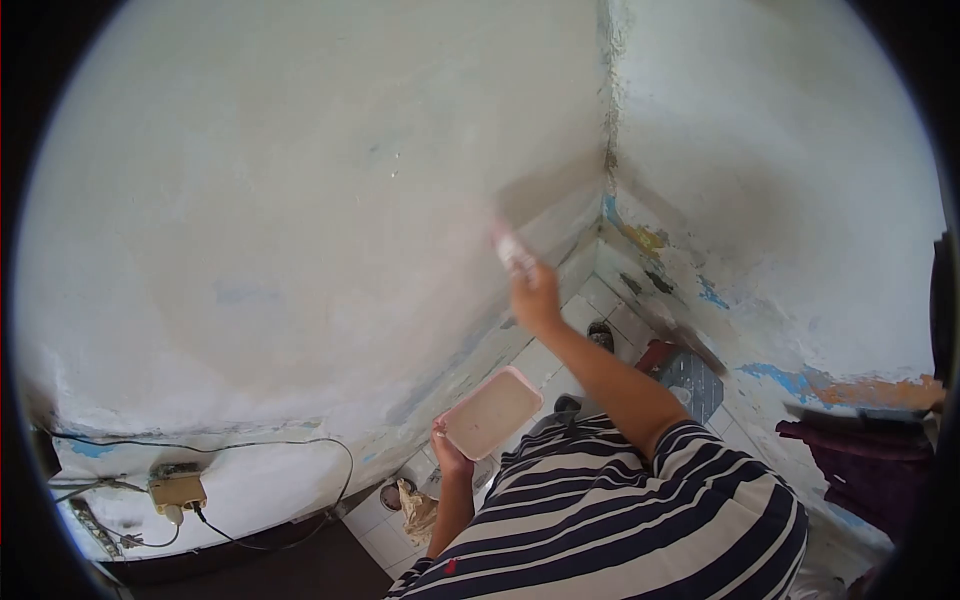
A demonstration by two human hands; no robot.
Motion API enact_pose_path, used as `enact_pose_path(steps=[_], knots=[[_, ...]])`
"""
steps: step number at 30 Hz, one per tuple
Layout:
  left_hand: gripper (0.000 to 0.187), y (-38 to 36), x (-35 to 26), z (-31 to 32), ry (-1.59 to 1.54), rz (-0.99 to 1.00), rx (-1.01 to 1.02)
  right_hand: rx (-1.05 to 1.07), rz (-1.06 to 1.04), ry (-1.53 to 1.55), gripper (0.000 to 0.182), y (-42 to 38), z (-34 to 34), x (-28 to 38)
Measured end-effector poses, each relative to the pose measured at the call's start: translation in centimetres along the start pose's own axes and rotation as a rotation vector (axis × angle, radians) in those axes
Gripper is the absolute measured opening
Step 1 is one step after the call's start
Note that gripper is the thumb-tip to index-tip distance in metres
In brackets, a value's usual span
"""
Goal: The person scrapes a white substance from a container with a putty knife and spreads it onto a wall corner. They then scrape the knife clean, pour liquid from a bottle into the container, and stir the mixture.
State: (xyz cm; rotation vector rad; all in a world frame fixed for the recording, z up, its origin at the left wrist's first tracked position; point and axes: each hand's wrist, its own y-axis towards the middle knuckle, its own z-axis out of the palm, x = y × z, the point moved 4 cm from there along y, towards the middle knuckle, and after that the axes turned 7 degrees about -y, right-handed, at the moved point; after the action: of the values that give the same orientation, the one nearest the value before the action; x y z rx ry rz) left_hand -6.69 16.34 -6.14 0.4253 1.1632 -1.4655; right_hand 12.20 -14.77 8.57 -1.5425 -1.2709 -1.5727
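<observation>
A pink-rimmed tray (492, 413) with a pale beige substance in it is in my left hand (449, 450), whose fingers grip its left edge. Up at the wall (300, 200), my right hand (535, 292) is closed around a whitish tool (512, 255), blurred by motion. The tool's far end points up and left and lies close to the wall surface; whether it touches cannot be made out. Damp-looking darker patches show on the wall beside the corner.
A power socket box (178, 493) with cables is at the lower left, above a dark surface (250, 570). A grey step or stool (692, 383) stands on the tiled floor. Dark purple cloth (870, 465) hangs at the right. A crumpled bag (417, 512) lies below the tray.
</observation>
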Motion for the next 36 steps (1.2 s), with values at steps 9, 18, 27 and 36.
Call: enact_pose_path(steps=[9,18,27,36], knots=[[0.072,-0.4,-1.3,3.7,0.014,0.098,0.093,-0.51,-0.371,-0.32,0.06,6.5,2.9,0.5],[0.06,-0.2,-1.9,3.7,0.0,0.147,0.014,-0.411,-0.023,0.059,0.06,9.5,-6.1,0.3],[0.051,0.5,-0.8,2.1,0.015,0.093,0.024,-0.164,-0.4,-0.21,0.06,1.0,1.2,2.2],[0.048,-0.5,-1.9,4.9,0.031,0.169,0.006,-0.55,-0.382,-0.223,0.058,8.6,2.4,3.6]])
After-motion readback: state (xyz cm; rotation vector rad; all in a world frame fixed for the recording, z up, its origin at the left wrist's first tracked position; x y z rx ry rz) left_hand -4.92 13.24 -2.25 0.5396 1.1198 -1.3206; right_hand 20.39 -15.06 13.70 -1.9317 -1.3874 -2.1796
